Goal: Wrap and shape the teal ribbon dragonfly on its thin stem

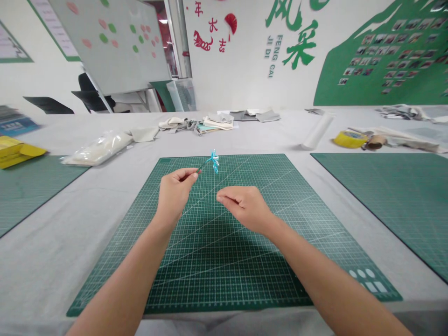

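My left hand (178, 189) pinches the dark green stem of a small blue flower-like piece (214, 161), whose looped head points to the right over the far part of a green cutting mat (224, 261). A little lower and to the right, my right hand (245, 205) is closed, thumb against the fingers, above the mat. Whatever sits between those fingertips is too small or hidden to make out. The two hands are apart.
More cutting mats lie left (35, 182) and right (385, 200). Toward the back are a plastic-wrapped packet (101, 148), fabric pieces (217, 121), a white roll (318, 132) and yellow tape (350, 138). A yellow box (19, 151) stands far left.
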A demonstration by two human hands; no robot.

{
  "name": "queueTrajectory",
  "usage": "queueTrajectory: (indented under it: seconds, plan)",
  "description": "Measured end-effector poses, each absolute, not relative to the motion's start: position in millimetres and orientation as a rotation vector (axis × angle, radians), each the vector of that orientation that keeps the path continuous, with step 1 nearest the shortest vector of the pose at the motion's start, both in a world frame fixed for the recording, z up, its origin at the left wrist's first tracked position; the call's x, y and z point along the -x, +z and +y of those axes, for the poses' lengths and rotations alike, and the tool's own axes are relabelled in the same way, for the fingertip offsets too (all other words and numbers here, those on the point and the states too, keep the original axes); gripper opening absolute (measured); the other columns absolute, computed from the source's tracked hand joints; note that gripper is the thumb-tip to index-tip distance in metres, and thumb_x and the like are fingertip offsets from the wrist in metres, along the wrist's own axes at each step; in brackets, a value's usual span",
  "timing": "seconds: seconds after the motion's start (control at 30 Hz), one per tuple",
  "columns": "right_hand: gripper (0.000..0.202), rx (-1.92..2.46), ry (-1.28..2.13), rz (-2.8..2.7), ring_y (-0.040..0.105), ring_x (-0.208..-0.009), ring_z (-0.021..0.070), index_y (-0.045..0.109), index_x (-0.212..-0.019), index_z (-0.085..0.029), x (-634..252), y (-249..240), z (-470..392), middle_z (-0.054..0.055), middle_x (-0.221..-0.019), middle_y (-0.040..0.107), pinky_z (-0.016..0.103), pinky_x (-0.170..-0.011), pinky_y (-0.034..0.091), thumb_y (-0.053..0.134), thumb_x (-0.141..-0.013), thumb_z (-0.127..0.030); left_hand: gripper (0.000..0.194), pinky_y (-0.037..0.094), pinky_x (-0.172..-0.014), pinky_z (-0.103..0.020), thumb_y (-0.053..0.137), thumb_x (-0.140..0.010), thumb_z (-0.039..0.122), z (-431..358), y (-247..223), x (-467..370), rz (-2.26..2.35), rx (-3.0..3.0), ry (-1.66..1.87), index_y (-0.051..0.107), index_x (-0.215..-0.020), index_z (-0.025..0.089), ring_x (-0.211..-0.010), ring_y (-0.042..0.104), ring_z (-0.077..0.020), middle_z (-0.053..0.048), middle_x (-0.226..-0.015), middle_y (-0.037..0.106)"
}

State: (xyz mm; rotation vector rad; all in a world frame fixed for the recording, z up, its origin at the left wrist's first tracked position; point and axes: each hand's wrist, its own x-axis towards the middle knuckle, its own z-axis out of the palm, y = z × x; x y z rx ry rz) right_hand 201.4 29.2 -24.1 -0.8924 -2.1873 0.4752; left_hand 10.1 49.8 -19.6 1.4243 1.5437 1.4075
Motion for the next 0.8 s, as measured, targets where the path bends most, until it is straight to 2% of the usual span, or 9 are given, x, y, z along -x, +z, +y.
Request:
queueTrajectory:
  seconds: [0.1, 0.2, 0.47, 0.8]
  plan:
    - [0.024, 0.83, 0.473, -2.14, 0.057, -0.067, 0.0108, 0.064, -0.078, -0.019, -203.8, -18.8, 27.5, -0.001, -0.072, 0.065, 0.023, -0.064, 0.04, 0.047, -0.094, -0.023, 0.024, 0.044, -0.065, -0.029, 0.061, -0.077, 0.029, 50.3, -21.3, -8.0, 1.607, -1.605, 1.35, 0.074, -0.093, 0.016, -0.07, 0.058, -0.0155, -0.006, -0.086, 0.071]
    - [0.022, 0.808, 0.457, -2.059, 0.06, -0.067, 0.0115, 0.066, -0.08, -0.02, -207.0, -14.1, 25.4, 0.0, -0.073, 0.067, 0.023, -0.065, 0.043, 0.049, -0.094, -0.024, 0.022, 0.044, -0.074, -0.032, 0.058, -0.081, 0.029, 48.7, -20.9, -8.3, 1.66, -1.796, 1.236, 0.075, -0.091, 0.018, -0.079, 0.061, -0.0183, -0.005, -0.087, 0.07]
    - [0.02, 0.83, 0.36, -1.931, 0.059, -0.063, 0.0116, 0.069, -0.083, -0.02, -213.3, -8.3, 24.8, 0.0, -0.072, 0.067, 0.024, -0.062, 0.045, 0.051, -0.093, -0.023, 0.022, 0.041, -0.069, -0.032, 0.054, -0.085, 0.025, 41.9, -16.0, -16.7, 1.634, -2.09, 0.941, 0.075, -0.092, 0.022, -0.073, 0.058, -0.0169, -0.002, -0.078, 0.064]
    - [0.02, 0.925, 0.269, -1.796, 0.056, -0.061, 0.0117, 0.068, -0.081, -0.022, -220.2, -8.8, 33.2, 0.0, -0.072, 0.067, 0.026, -0.059, 0.043, 0.052, -0.093, -0.026, 0.021, 0.043, -0.07, -0.031, 0.053, -0.087, 0.024, 35.6, -13.0, -18.1, 1.396, -2.275, 0.704, 0.074, -0.09, 0.025, -0.078, 0.06, -0.0175, -0.001, -0.079, 0.064]
